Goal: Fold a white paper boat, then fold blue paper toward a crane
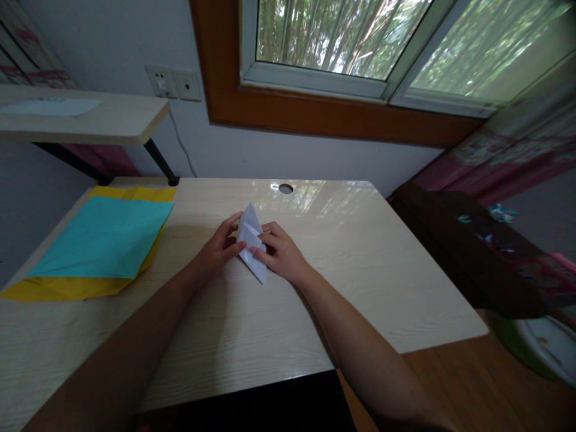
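Note:
A folded white paper (250, 233), pointed at both ends, lies on the pale wooden table (342, 270) near its middle. My left hand (218, 249) grips the paper's left side with thumb and fingers. My right hand (281, 253) presses on its right side, fingertips on a fold. Both hands touch the same sheet, and part of it is hidden under my fingers.
A turquoise sheet (103, 237) lies on a yellow sheet (67, 288) at the table's left. A cable hole (285, 188) sits at the far edge. A shelf (90, 120) stands at the back left, a dark cabinet (472, 252) at the right, the window behind.

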Demonstrator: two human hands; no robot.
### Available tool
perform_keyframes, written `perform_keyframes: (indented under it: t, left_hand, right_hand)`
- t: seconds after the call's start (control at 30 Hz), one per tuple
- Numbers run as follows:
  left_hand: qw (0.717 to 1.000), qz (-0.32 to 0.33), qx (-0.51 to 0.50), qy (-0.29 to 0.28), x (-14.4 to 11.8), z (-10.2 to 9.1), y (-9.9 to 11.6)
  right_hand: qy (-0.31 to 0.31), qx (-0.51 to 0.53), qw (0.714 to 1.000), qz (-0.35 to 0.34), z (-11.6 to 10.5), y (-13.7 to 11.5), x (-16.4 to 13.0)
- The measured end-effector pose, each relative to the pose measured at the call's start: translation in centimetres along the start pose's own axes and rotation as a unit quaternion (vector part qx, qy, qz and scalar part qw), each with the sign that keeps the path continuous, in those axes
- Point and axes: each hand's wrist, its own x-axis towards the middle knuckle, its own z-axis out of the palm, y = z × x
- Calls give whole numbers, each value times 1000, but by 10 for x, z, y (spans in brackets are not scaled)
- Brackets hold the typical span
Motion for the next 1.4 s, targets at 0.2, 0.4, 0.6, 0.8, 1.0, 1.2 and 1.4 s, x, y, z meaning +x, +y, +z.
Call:
perform_keyframes:
  t: [0.2, 0.4, 0.6, 0.8, 1.0, 1.2, 1.4]
  left_hand:
    - [999, -10, -43, 9, 1, 1, 3]
    - [998, 11, -62, 26, 2, 1, 4]
    - [994, 12, -79, 79, 2, -2, 1]
    - [991, 0, -52, 120, 2, -3, 2]
    - [983, -4, -10, 183, 5, -8, 4]
    - [983, -7, -9, 182, 5, -11, 2]
    - [983, -38, -49, 170, 1, -6, 8]
  right_hand:
    - [16, -6, 1000, -2, -2, 1, 1]
    - [13, -29, 999, 7, -6, 2, 1]
    - [-16, -10, 1000, -15, -6, 0, 2]
    - [-66, 15, 998, -11, -7, -1, 2]
    - [-91, 69, 993, 6, -8, -4, 3]
    - [-123, 128, 983, 48, -11, -3, 2]
    - [-199, 197, 952, 119, -18, -6, 2]
